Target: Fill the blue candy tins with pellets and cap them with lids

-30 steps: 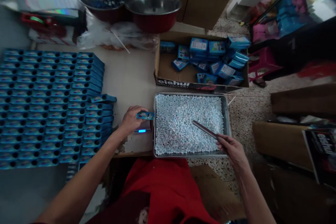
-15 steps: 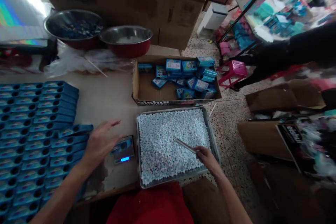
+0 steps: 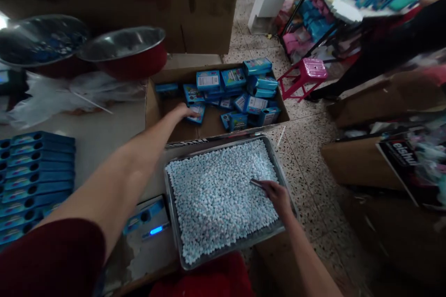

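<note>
Picking-out seems in hand: toward the near edge of the cardboard box (image 3: 152,109), the left hand (image 3: 183,111) touches a blue carton (image 3: 198,114) — whether its fingers grip, I cannot tell. The right hand (image 3: 278,196) clasps a slim tool (image 3: 257,183) near the tray's (image 3: 240,243) right edge — lifting would call for a firm pinch.

The left edge cuts off the stacked blue boxes (image 3: 40,162), the left forearm (image 3: 121,178) hides part of the carton (image 3: 151,102), the right hand (image 3: 277,197) covers one end of its metal tool (image 3: 256,182), and the lit display (image 3: 156,230) is unreadable.
</note>
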Tool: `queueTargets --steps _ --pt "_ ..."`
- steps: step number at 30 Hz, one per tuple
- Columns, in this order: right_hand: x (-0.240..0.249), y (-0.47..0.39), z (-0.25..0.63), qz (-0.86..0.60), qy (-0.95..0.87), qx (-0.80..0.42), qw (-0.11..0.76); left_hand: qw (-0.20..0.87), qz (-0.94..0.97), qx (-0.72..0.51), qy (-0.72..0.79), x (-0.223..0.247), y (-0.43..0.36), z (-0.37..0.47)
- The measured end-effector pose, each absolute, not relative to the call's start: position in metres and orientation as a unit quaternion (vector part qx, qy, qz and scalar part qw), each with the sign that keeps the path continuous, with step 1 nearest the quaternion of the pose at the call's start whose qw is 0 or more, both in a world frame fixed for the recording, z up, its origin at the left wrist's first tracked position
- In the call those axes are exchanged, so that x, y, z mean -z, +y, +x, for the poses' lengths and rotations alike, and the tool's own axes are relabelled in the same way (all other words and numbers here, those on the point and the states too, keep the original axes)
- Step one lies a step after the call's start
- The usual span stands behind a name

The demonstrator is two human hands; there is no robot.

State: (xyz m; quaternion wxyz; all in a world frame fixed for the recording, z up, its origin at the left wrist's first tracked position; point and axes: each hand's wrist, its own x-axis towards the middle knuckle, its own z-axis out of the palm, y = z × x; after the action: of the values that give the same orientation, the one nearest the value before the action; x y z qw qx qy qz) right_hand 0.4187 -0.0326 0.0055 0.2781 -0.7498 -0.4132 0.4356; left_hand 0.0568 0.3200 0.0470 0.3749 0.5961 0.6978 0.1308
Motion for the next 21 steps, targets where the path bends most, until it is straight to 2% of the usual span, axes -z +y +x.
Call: queueTargets --steps 3,5,8,10,13,16,21 --pt "0.02 -0.007 0.378 -0.708 -0.385 -0.508 0.304 0.431 0.557 -0.116 0.701 -0.081 0.297 0.027" --pt "0.025 -0.003 0.364 -0.685 -0.353 -0.547 0.327 0.432 0.558 -0.152 0.692 -0.116 0.265 0.003" --pt "0.012 -0.013 0.361 -0.657 -0.318 -0.584 0.356 0.437 0.587 -0.252 0.633 -0.161 0.189 -0.022" --pt "-0.008 -0.024 0.364 -0.643 -0.305 -0.6 0.366 0.464 0.58 -0.273 0.611 -0.17 0.131 -0.025" --pt "-0.051 -0.036 0.362 -0.616 -0.289 -0.633 0.37 0.386 0.608 -0.275 0.638 -0.151 0.065 -0.013" --pt "-0.097 -0.034 0.349 -0.591 -0.276 -0.667 0.358 0.288 0.657 -0.267 0.644 -0.116 0.034 0.0" --pt "-0.142 -0.015 0.32 -0.592 -0.307 -0.666 0.335 0.267 0.712 -0.261 0.595 -0.08 0.021 0.013"
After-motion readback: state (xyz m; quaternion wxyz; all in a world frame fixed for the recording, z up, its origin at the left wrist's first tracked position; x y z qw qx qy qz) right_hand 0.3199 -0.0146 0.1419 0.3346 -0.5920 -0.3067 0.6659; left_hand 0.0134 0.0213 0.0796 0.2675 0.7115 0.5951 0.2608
